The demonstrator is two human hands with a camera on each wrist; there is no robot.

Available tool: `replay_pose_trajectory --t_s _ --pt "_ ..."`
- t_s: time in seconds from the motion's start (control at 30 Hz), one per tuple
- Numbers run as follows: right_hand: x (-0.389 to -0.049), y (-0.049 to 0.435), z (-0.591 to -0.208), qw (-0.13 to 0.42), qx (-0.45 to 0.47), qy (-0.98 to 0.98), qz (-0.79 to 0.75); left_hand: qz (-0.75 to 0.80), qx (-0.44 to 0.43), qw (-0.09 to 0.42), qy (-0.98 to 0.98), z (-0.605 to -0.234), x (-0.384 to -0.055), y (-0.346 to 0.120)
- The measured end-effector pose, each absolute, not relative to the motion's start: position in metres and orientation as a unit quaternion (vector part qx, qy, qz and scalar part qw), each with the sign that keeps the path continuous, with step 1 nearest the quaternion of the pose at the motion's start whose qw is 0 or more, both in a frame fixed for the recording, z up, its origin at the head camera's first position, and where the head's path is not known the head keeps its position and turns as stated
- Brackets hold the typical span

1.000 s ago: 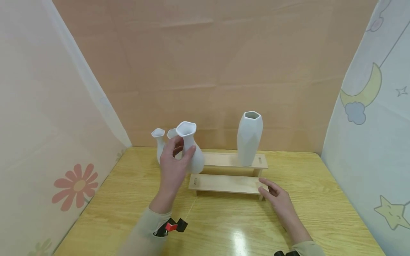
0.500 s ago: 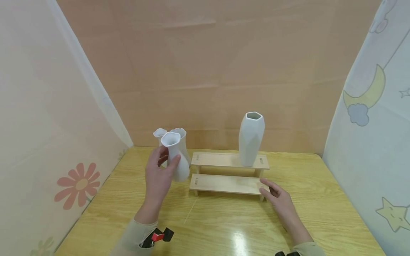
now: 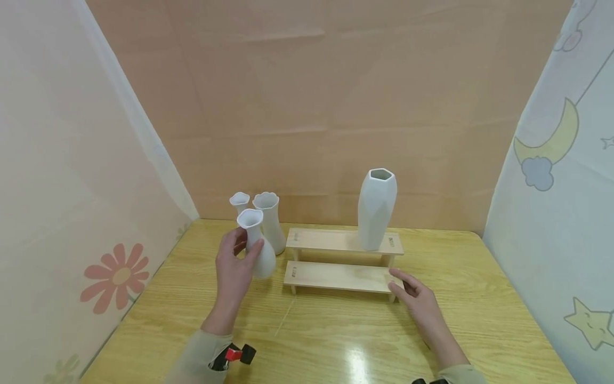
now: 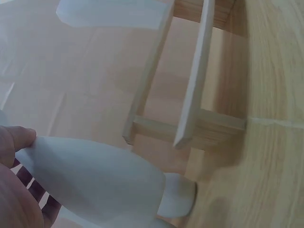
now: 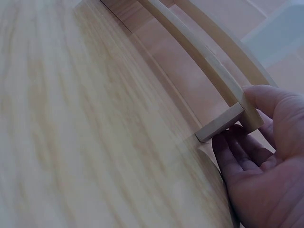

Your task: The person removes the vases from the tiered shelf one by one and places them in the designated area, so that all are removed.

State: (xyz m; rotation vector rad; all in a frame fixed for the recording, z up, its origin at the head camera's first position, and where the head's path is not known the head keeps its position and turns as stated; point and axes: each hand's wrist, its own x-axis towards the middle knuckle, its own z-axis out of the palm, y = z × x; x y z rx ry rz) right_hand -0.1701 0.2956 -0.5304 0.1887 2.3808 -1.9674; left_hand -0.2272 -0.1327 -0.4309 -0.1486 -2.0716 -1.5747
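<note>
My left hand (image 3: 232, 269) grips a white vase (image 3: 264, 261) with a wavy rim round its neck, thumb on the near side. It is left of a two-tier wooden shelf stand (image 3: 336, 276), its round body hanging lower right of the hand. In the left wrist view the vase body (image 4: 99, 175) slants across the lower left. My right hand (image 3: 418, 304) holds the right end of the lower tier. In the right wrist view its thumb lies on top of the board (image 5: 244, 109), fingers curled beneath by the leg. A tall faceted white vase (image 3: 376, 210) stands upright on the upper tier's right side.
Two more white vases stand behind the held one: a fluted-rim vase (image 3: 269, 221) and a narrower vase (image 3: 239, 200), partly hidden. The wooden table (image 3: 441, 256) ends at a peach cloth backdrop (image 3: 307, 106). Printed cloths hang on both sides.
My left hand has moved the vase left and down, away from in front of the shelf stand, uncovering the fluted-rim vase. My right hand has stayed at the lower tier's end.
</note>
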Motion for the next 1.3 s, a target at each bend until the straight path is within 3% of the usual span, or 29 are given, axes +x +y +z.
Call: replay_pose_trajectory --t_s 0.57,1.3 --pt "-0.169 0.294 -0.529 0.017 0.061 0.765 -0.640 -0.591 -0.028 0.251 -0.766 -0.470 -0.252 -0.136" --pt "-0.168 0.293 -0.527 0.017 0.068 0.769 -0.635 -0.580 -0.026 0.259 -0.772 -0.486 -0.263 -0.129"
